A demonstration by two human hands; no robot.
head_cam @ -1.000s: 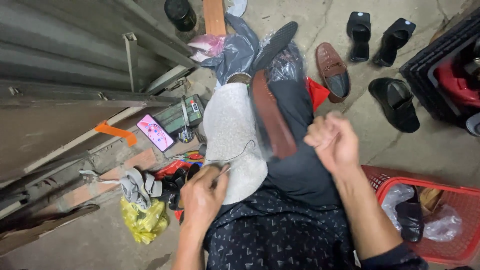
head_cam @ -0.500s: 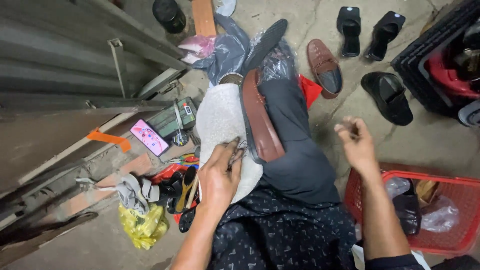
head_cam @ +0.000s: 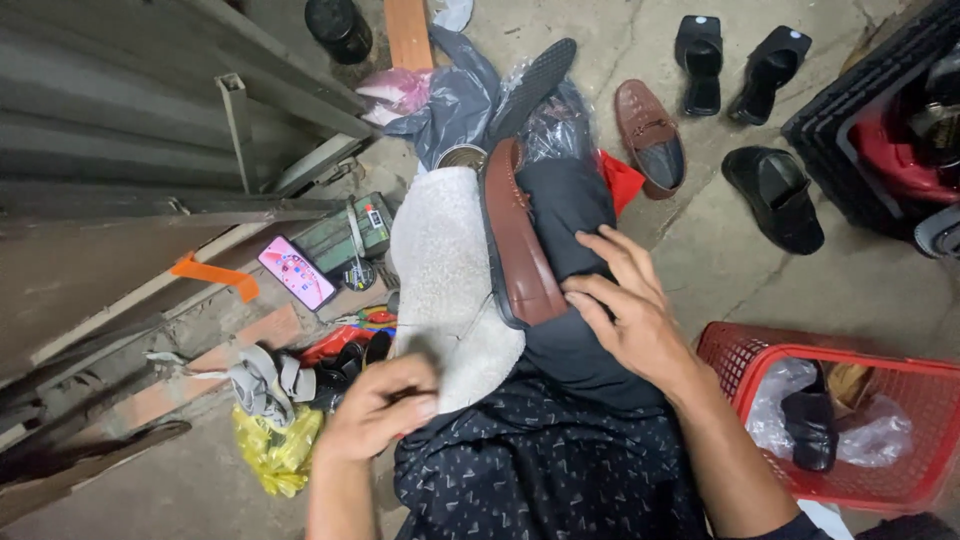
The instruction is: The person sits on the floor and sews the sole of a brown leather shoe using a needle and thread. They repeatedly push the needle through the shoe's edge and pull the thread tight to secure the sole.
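A brown loafer (head_cam: 515,240) lies on its side between a grey-white cloth (head_cam: 445,275) and the dark trouser leg (head_cam: 570,210) on my lap. My right hand (head_cam: 625,310) rests open on the trouser leg, its fingertips touching the loafer's sole edge. My left hand (head_cam: 380,410) sits low by the cloth's near edge, fingers pinched shut on a thin thread (head_cam: 460,318) that runs up toward the loafer; any needle is too small to see.
A second brown loafer (head_cam: 650,135) and black shoes (head_cam: 775,195) lie on the concrete floor. A red basket (head_cam: 770,350) with a black shoe stands at right. A phone (head_cam: 297,272), tools and a yellow bag (head_cam: 275,450) lie at left beside metal shutters.
My right hand came back from out over the floor at right and now lies against the loafer. My left hand drew down and toward me, away from the shoe.
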